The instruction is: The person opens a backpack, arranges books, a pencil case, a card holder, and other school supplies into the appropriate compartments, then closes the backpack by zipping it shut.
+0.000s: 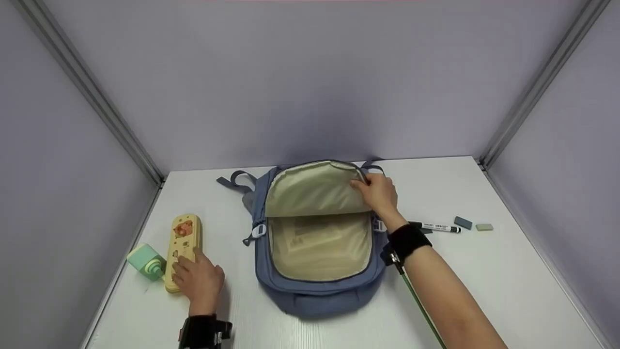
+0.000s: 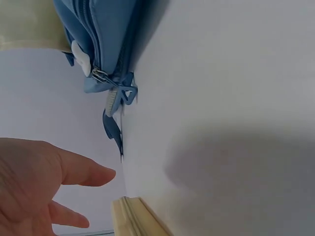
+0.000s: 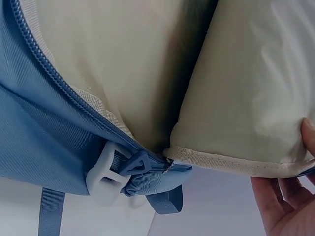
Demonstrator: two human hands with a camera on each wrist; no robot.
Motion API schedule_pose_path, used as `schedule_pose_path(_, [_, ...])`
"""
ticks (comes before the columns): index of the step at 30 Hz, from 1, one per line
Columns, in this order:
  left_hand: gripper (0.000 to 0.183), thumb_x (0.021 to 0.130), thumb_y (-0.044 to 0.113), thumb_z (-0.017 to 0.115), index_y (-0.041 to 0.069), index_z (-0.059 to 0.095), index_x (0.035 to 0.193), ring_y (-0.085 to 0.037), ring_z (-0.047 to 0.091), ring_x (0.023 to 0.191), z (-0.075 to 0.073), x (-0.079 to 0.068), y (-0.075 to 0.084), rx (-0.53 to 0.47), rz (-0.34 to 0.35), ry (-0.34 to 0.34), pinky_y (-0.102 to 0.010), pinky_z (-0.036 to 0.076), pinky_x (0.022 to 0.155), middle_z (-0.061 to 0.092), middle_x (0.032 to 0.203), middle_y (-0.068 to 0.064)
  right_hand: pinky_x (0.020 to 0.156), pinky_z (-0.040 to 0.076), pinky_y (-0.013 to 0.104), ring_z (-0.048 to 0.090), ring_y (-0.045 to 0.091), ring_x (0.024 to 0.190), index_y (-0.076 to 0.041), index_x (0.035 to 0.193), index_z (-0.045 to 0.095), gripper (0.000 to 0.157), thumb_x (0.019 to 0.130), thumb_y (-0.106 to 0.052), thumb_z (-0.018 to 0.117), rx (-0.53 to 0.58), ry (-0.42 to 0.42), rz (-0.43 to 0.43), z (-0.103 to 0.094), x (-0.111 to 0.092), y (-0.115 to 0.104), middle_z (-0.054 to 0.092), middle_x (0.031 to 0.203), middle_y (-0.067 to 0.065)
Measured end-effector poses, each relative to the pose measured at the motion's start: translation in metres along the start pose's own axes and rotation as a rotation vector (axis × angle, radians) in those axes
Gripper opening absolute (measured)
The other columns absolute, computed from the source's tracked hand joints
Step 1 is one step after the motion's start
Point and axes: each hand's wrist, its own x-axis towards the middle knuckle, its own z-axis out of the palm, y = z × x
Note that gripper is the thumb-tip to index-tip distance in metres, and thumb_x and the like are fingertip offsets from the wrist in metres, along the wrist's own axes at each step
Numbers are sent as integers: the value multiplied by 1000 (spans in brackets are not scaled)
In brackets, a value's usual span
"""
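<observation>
A blue backpack [image 1: 319, 303] lies on the table with its main compartment unzipped, showing a pale beige lining. At its upper right edge my right hand [image 1: 380, 194] pinches the opened flap [image 1: 315, 191]; in the right wrist view the thumb is on the lining side and the fingers [image 3: 283, 201] are behind the flap's hem. To the left, my left hand [image 1: 201, 278] is over the lower part of a yellow pencil case [image 1: 184, 237] with cartoon pictures. The left wrist view has its thumb and a finger spread apart, near the case's edge [image 2: 133, 216].
Left of the pencil case, close against it, lies a mint green bottle [image 1: 145, 261] with a spouted top. A whiteboard marker [image 1: 441, 228], a dark blue-grey block [image 1: 463, 223] and a small green block [image 1: 484, 227] lie right of the backpack. Pale panels enclose the white table [image 1: 484, 291].
</observation>
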Motion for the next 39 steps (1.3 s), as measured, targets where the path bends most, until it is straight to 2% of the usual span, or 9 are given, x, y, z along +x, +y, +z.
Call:
schedule_pose_path(4, [58,84,5,67,-19,42,131,-67,23,126,6,-3,1,61,22,-40,-73,20,99,26,132,-52,48,35,32,47,17,50,-13,65,60,41,86,-45,73,10,-9,-1,0,-3,2,52,55,-3])
schedule_pose_path(10, [50,86,3,68,-16,49,127,-57,43,112,14,-4,14,89,128,5,-67,35,90,46,119,-42,49,35,33,47,18,50,-12,64,61,42,86,-46,73,3,5,13,0,-7,5,52,55,-3])
schedule_pose_path(15, [54,80,7,76,-19,51,120,-54,51,101,15,-4,19,75,175,42,-64,39,83,54,109,-37,50,36,34,49,19,52,-12,66,63,40,86,-45,74,19,1,10,1,-8,6,55,57,-2])
schedule_pose_path(21, [48,78,20,82,-16,59,102,-57,44,104,17,-8,17,25,144,100,-66,38,81,47,108,-40,50,35,34,48,19,52,-12,64,61,41,85,-44,75,22,4,6,2,-9,6,54,57,-3])
schedule_pose_path(26, [63,83,23,78,-7,49,131,-72,34,111,19,-11,13,-38,63,49,-73,39,78,31,125,-50,50,34,33,46,18,51,-13,62,60,41,85,-43,75,12,3,10,2,-10,6,53,56,-4])
schedule_pose_path(29, [72,86,22,75,-1,38,144,-72,38,106,18,-11,10,-66,19,-5,-72,43,74,21,134,-52,50,34,33,46,18,51,-12,62,60,41,85,-43,76,15,4,19,2,-10,7,52,56,-4])
schedule_pose_path(33, [66,88,18,71,-1,40,143,-66,51,91,15,-8,6,-82,0,-27,-67,47,63,26,130,-50,50,34,33,46,18,51,-12,61,59,42,84,-42,76,23,10,17,3,-10,8,51,56,-4])
schedule_pose_path(36, [58,89,14,69,-5,45,138,-64,53,86,13,-4,1,-64,42,-26,-67,47,62,30,125,-49,50,34,33,46,18,52,-12,59,57,43,84,-42,77,27,12,11,4,-9,7,51,56,-4])
schedule_pose_path(39, [54,91,11,65,-9,46,137,-66,49,91,8,1,-1,-58,90,-23,-70,45,67,30,127,-51,50,34,34,46,19,52,-12,59,56,44,84,-42,77,20,11,6,4,-8,7,51,56,-4])
